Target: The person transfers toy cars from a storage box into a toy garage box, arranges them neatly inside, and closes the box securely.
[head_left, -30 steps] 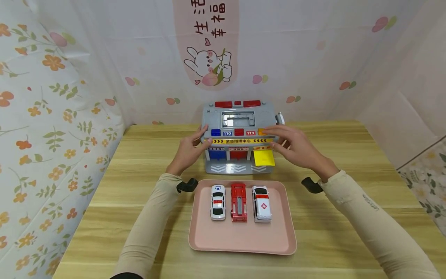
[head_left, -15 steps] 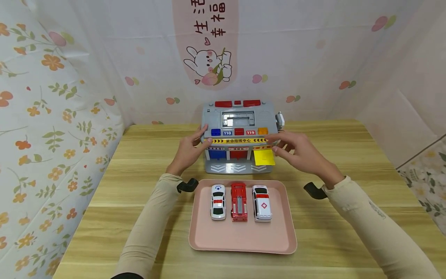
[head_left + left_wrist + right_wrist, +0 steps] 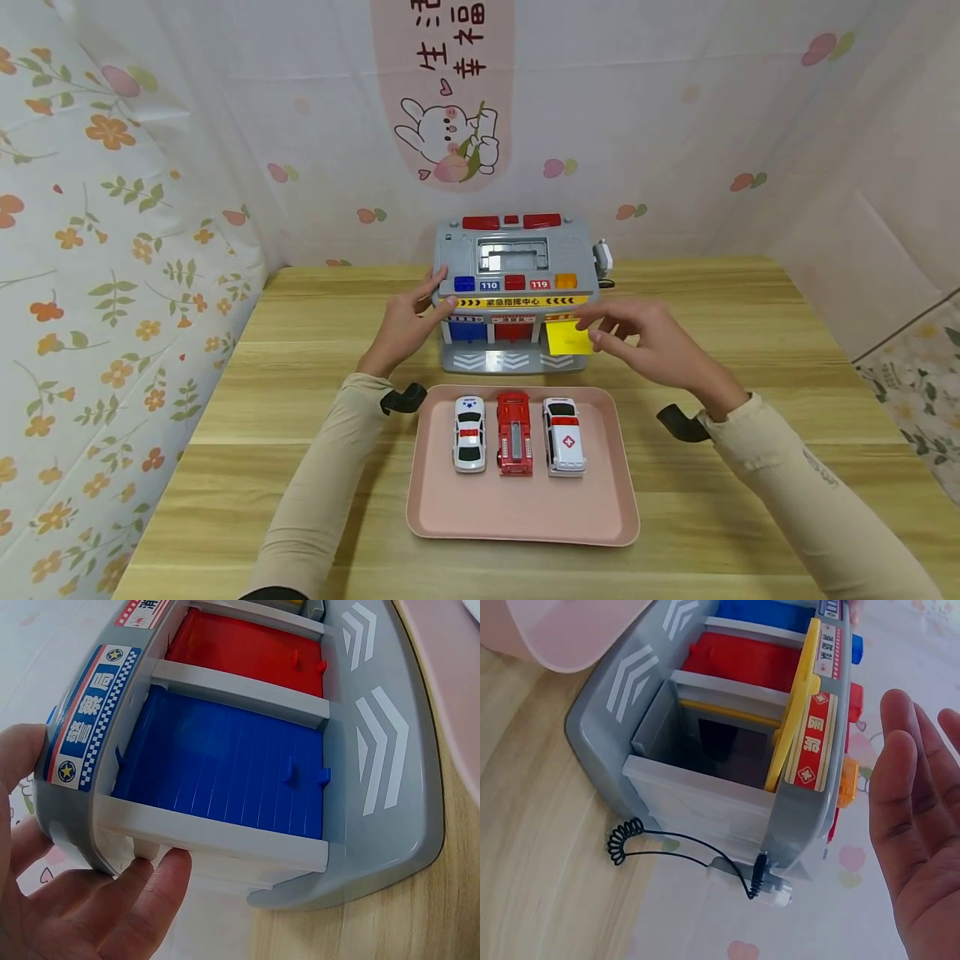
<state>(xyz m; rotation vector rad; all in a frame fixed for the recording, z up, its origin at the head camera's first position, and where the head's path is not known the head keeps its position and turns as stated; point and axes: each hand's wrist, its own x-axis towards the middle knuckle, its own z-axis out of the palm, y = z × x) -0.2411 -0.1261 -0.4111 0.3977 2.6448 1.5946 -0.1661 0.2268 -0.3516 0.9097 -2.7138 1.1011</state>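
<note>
Head: the toy station [image 3: 517, 293] stands near the desk's [image 3: 315, 342] far edge, its left end gripped by the left hand [image 3: 403, 332]; the right hand [image 3: 654, 346] hovers, empty, by the raised yellow door [image 3: 564, 338]. Left wrist: fingertips [image 3: 175, 864] brace the side wall [image 3: 229, 879]; steady pressure should prevent sliding. Right wrist: fingers [image 3: 893, 772] loose, clear of the door, best touched lightly.

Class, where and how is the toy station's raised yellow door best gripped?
Probably pinch the yellow door from above and below at its free front edge, coming from the front: it juts outward as a thin flap over its open bay, its rear edge meeting the station.
</note>
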